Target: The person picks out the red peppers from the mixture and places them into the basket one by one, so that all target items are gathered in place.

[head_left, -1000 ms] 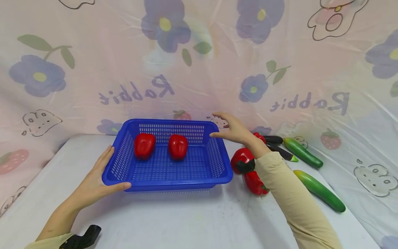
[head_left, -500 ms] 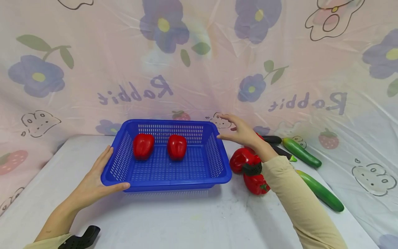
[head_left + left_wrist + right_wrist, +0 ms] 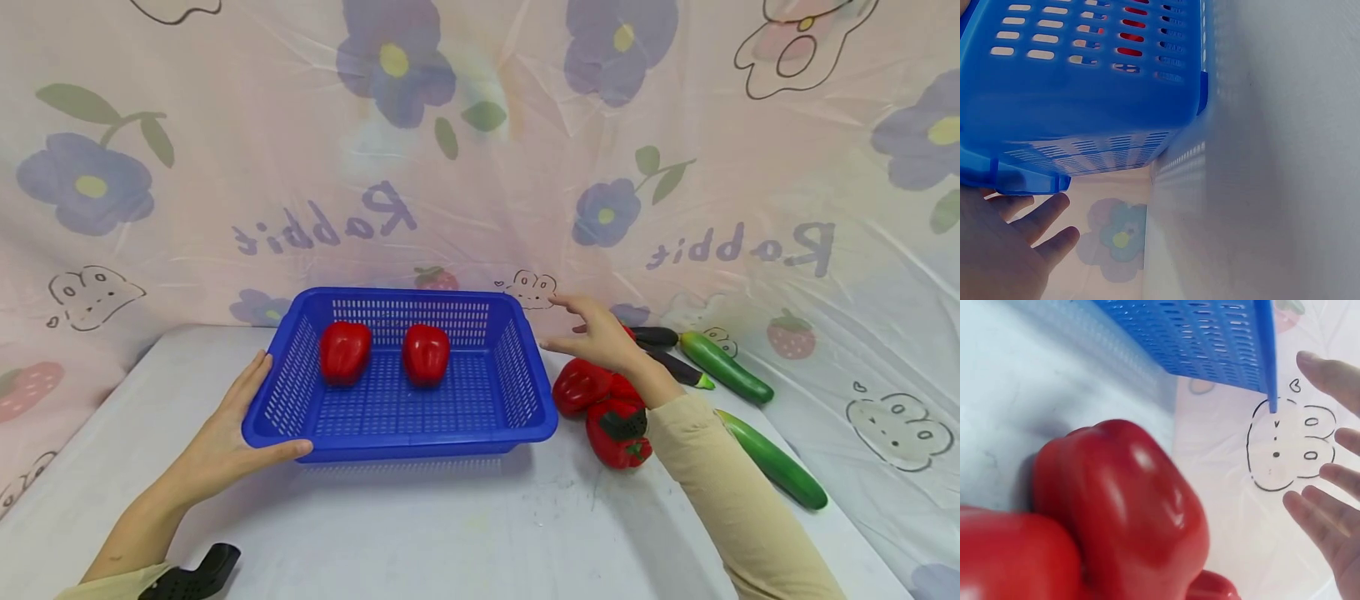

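A blue plastic basket (image 3: 405,446) with slotted sides stands on the white table. Inside it, a red bell pepper (image 3: 346,353) sits to the left and another red bell pepper (image 3: 426,355) near the middle. My left hand (image 3: 225,450) rests against the basket's left end, thumb and fingers spread along the rim. Just beyond the basket's right end, my right hand (image 3: 596,333) hovers with fingers apart, holding nothing. Below it several red bell peppers (image 3: 582,387) lie clustered, partly hidden by the wrist. In the right wrist view, a large bell pepper (image 3: 1129,506) fills the foreground.
Two dark eggplants (image 3: 678,369) lie behind the right forearm, partly covered. A green cucumber (image 3: 726,367) and a second cucumber (image 3: 776,458) lie at the table's right side. A printed curtain (image 3: 480,167) hangs behind the table (image 3: 450,533).
My right hand has moved right and slightly down, away from the basket's right rim to over the loose bell peppers. The left hand and basket stay put.
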Motion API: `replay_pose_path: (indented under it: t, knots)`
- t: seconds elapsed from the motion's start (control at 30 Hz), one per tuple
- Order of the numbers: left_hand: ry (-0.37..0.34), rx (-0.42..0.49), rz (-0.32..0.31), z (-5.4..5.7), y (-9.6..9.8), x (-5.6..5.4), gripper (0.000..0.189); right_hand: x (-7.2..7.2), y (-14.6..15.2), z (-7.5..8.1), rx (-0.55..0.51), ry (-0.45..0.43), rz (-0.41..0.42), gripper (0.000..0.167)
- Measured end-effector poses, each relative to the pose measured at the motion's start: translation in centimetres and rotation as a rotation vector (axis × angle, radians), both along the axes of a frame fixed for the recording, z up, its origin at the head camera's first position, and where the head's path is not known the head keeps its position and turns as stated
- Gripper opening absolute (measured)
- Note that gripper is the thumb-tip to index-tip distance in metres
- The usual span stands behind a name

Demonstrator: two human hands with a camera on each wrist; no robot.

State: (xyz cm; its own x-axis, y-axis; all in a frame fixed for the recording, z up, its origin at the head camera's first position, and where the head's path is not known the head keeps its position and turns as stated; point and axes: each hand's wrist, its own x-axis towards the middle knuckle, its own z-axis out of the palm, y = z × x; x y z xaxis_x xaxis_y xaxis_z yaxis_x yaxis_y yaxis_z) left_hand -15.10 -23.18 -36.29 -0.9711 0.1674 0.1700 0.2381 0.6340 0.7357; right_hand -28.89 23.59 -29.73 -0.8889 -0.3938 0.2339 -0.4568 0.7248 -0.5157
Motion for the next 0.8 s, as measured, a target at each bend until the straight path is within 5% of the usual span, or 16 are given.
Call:
replay_pose_path:
  t: [0.8]
  knots:
    - [0.001, -0.002, -0.002, -0.2, -0.1, -0.1, 0.117, 2.4, 1.9, -2.8, 0.101, -0.107, -0.149, 0.077]
